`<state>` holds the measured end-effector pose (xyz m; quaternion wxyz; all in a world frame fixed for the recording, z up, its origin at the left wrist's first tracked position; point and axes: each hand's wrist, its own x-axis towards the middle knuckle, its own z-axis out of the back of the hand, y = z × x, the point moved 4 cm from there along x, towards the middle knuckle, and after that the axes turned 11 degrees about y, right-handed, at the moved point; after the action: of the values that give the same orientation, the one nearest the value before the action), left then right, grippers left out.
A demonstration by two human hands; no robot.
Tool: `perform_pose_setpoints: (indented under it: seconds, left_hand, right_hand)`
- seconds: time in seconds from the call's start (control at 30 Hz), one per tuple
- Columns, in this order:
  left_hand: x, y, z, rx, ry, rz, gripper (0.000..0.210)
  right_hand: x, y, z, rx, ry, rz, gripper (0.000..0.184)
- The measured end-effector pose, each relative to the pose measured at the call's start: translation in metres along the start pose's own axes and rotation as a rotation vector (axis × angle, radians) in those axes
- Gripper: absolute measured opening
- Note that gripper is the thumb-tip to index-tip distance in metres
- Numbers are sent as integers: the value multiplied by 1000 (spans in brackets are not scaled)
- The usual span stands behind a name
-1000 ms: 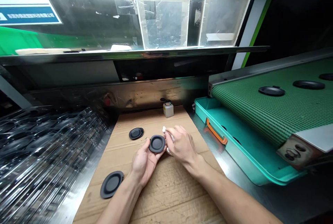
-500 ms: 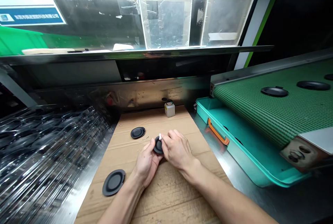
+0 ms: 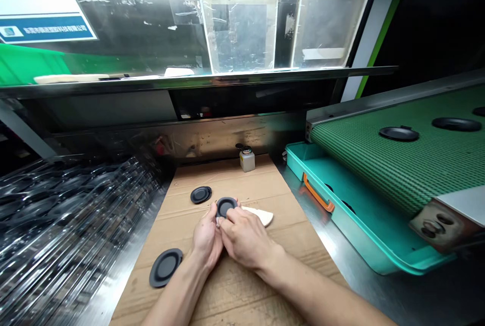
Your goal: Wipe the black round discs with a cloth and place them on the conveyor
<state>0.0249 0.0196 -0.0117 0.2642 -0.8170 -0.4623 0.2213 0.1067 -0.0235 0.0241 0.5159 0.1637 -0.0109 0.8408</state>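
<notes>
Here, the left hand (image 3: 207, 237) grips a disc (image 3: 227, 206); the right hand (image 3: 244, 237) pinches a cloth (image 3: 263, 215) at its near edge.

Left hand (image 3: 206, 239) cups upward, right fingers (image 3: 234, 219) curled just beside it.

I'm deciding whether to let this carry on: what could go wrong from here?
The black disc sits in the left hand with the right hand close at its near edge; it might slip. The left forearm passes right beside the nearer loose disc and could nudge it. The white cloth sticks out past the right hand and may pick up dirt if it brushes the stained cardboard.
</notes>
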Motion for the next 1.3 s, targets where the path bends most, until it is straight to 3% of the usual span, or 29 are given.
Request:
perform_pose_setpoints:
  seconds: [0.1, 0.3, 0.37, 0.53, 0.6, 0.77, 0.9, 1.03, 1.2, 1.3]
  left_hand:
    - [4, -11, 9, -3, -31, -68, 34]
    - [4, -26, 19, -146, -77, -91, 41]
    - [3, -27, 19, -177, -62, -92, 41]
    - [4, -29, 22, -202, -51, -118, 39]
    - [4, -29, 23, -188, -52, -138, 38]
    - [5, -16, 15, -117, -3, -120, 36]
    - [3, -3, 5, -76, 114, -74, 36]
    - [1, -4, 5, -67, 89, -134, 35]
    - [1, -5, 7, -70, 89, -72, 36]
    - [1, -9, 7, -69, 82, -126, 33]
  right_hand:
    - [0, -21, 8, -26, 39, -95, 22]
    - [-9, -79, 38, -139, 34, -521, 34]
    - [-11, -82, 39, -124, 66, -476, 33]
    - [-14, -67, 16, 97, 307, -171, 34]
    - [-11, -64, 14, 170, 252, -171, 30]
    - [-3, -41, 14, 357, -96, -148, 35]
    - [1, -19, 2, 282, -93, -57, 33]
    - [0, -21, 0, 171, -127, -161, 36]
    - [1, -16, -3, 200, -60, -49, 35]
    - [1, -33, 0, 231, -145, -176, 37]
